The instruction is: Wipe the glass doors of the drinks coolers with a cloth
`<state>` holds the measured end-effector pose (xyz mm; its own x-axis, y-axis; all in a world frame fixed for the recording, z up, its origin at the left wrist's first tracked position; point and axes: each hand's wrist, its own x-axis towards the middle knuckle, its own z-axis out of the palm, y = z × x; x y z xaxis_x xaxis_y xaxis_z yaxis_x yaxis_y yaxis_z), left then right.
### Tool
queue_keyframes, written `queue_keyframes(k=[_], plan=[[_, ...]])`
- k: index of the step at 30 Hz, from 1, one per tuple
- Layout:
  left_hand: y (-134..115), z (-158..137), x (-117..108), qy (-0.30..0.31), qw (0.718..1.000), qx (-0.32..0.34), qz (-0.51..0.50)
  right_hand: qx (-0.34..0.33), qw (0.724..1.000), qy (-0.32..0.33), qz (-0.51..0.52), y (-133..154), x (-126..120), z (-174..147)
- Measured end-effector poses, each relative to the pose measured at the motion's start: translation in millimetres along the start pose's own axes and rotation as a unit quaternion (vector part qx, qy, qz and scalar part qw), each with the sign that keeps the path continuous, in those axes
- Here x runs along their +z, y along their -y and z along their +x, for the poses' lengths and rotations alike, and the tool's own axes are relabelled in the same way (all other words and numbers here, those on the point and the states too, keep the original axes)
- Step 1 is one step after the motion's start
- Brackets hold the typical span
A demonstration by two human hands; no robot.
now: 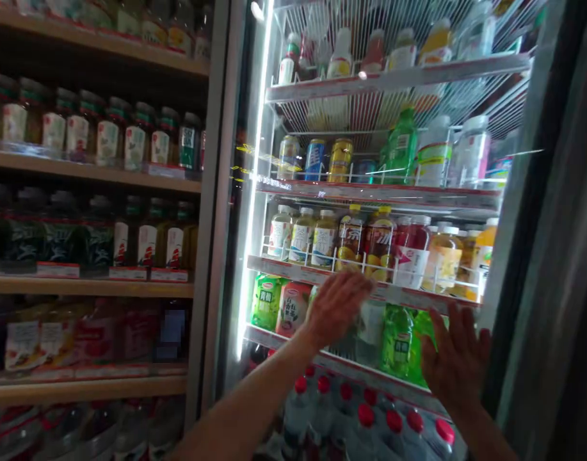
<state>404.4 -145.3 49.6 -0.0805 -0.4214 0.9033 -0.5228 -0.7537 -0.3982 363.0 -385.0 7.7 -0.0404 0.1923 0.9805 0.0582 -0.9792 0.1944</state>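
Note:
My left hand (338, 304) reaches forward with its fingers stretched out, in front of a shelf of large drink bottles in a lit drinks cooler. Part of that row is hidden behind it. To its left stand a green bottle (265, 301) and a pink-labelled bottle (293, 308). My right hand (459, 352) is raised at the cooler's right side, fingers spread. Beside it are green-labelled bottles (397, 342). Neither hand shows anything in its grasp. Whether they touch the cooler's front I cannot tell.
Bottles of tea and juice (351, 238) line the shelf above my hands, with cans (315, 160) higher up. Red-capped bottles (365, 416) fill the bottom. Left of the cooler's metal frame (211, 211), wooden shelves (96, 168) hold more bottles. A dark upright edge (538, 256) bounds the right.

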Motion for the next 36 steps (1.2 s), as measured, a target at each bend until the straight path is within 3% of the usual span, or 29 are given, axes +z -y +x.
queue_keyframes(k=[4,5,7,9,11,13,15,17,19,22,24,27,28,30,32,34,36], plan=[[86,-25,-31,-0.096,0.968,-0.221,0.075,0.012,1.000,-0.008,0.015,1,3,-2],[94,-28,-33,-0.138,0.951,-0.264,0.085,0.010,1.000,-0.011,0.015,2,4,-2],[90,-26,-27,-0.163,0.943,-0.281,0.074,0.004,1.000,-0.018,0.005,2,5,-2],[63,-14,-15,-0.131,0.965,-0.223,0.041,0.001,1.000,-0.019,-0.008,1,5,-2],[32,-1,-6,-0.076,0.991,-0.114,0.005,-0.003,1.000,-0.011,-0.016,0,5,-2],[20,8,-6,-0.029,0.999,-0.029,-0.017,-0.009,1.000,-0.010,-0.024,0,4,-2],[37,5,-15,-0.011,1.000,-0.023,-0.017,-0.010,0.999,-0.005,-0.033,1,4,-2],[76,-7,-28,-0.042,0.994,-0.098,-0.001,-0.002,0.999,0.001,-0.041,2,4,-4],[116,-21,-39,-0.121,0.969,-0.214,0.022,0.010,0.999,0.006,-0.046,4,5,-4],[135,-32,-44,-0.160,0.950,-0.267,0.029,0.015,0.998,-0.003,-0.056,8,5,-3],[115,-29,-38,-0.124,0.968,-0.219,0.015,0.008,0.998,0.001,-0.066,8,3,-1],[74,-17,-32,-0.002,0.999,-0.027,-0.037,-0.008,0.996,0.032,-0.079,4,-5,1],[68,-14,-33,0.037,0.997,0.038,-0.056,-0.017,0.996,0.041,-0.079,2,-9,1],[71,-12,-41,0.089,0.989,0.095,-0.070,-0.017,0.996,0.061,-0.068,-2,-17,1],[96,-17,-53,0.115,0.989,0.069,-0.060,0.029,0.992,0.115,-0.045,-5,-23,0],[128,-27,-62,0.121,0.992,-0.007,-0.018,0.022,0.987,0.158,-0.008,-7,-24,0],[149,-38,-66,0.144,0.989,-0.041,-0.011,0.022,0.990,0.135,0.030,-7,-21,-1]])
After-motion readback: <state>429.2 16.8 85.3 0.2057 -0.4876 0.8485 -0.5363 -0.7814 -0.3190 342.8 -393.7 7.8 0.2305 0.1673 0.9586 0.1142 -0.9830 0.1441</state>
